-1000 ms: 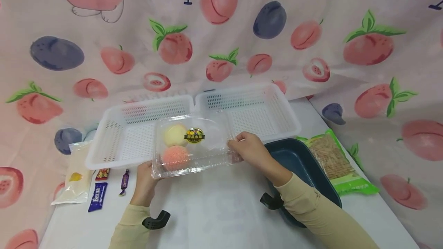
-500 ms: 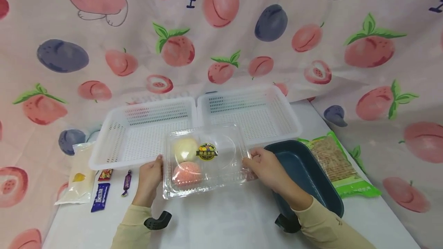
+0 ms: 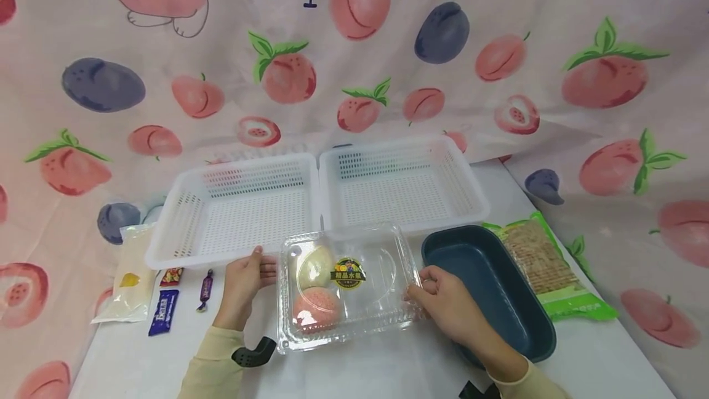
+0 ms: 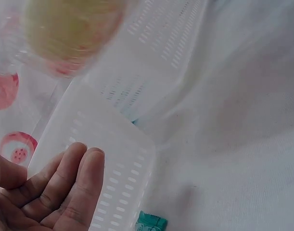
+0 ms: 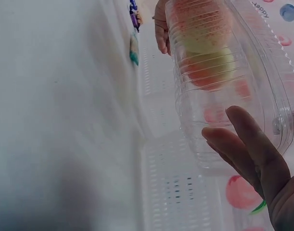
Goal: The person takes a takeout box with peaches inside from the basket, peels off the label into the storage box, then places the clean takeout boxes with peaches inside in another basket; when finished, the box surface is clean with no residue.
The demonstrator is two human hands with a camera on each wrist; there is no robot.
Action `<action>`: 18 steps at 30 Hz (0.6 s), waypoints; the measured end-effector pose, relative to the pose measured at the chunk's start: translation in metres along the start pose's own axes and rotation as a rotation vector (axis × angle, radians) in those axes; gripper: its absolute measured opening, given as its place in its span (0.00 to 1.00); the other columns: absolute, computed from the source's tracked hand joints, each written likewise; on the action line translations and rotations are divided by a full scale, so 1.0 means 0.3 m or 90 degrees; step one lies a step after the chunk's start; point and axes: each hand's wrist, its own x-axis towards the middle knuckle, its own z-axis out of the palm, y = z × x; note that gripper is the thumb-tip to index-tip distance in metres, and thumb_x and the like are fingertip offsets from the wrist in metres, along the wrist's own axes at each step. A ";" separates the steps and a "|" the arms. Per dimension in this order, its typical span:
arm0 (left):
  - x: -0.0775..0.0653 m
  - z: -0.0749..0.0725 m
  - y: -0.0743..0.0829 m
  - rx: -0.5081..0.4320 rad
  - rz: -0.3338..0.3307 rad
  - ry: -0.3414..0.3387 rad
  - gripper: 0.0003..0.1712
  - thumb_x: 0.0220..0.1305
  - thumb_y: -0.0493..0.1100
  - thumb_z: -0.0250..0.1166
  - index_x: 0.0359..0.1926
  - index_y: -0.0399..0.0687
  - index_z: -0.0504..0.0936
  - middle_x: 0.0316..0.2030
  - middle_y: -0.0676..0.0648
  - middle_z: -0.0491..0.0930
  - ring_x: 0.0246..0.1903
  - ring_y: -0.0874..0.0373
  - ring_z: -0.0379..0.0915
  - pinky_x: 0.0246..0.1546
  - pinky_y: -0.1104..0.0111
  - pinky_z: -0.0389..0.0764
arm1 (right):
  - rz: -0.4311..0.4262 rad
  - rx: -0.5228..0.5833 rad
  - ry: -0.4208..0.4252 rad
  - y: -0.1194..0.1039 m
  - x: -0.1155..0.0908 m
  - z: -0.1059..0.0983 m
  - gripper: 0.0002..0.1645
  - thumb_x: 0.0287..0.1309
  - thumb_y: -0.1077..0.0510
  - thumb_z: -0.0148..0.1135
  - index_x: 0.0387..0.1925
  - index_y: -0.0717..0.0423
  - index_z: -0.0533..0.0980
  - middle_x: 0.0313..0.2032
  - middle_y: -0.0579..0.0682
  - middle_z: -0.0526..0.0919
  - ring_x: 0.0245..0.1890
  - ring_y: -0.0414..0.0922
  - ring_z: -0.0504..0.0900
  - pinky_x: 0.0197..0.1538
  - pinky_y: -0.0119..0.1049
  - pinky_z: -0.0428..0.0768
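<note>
Box (image 3: 370, 308) now drawn back from the baskets (image 3: 404, 193) toward the near edge of the tabletop (image 3: 343, 374), held aloft. Left hand (image 3: 242, 285) off it, fingers loose; right hand (image 3: 445, 303) alone pinches its right end, bearing the load.

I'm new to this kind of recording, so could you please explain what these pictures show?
There is no robot: a person works bare-handed. One view is from a head-worn camera, looking forward and down; the others are from wrist cameras. The right hand holds a clear lidded container with a pale round item and a pink one inside; the left hand is beside it, not gripping. On the white table are two white baskets, a dark tray, a green-edged packet, a pale bag and small wrapped pieces.
</note>
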 end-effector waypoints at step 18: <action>0.001 -0.007 -0.004 -0.015 -0.003 -0.022 0.33 0.86 0.51 0.43 0.50 0.22 0.82 0.33 0.43 0.90 0.30 0.59 0.89 0.43 0.60 0.91 | 0.055 -0.027 0.016 0.118 -0.001 0.036 0.17 0.65 0.54 0.68 0.47 0.62 0.75 0.17 0.44 0.76 0.17 0.37 0.67 0.21 0.29 0.61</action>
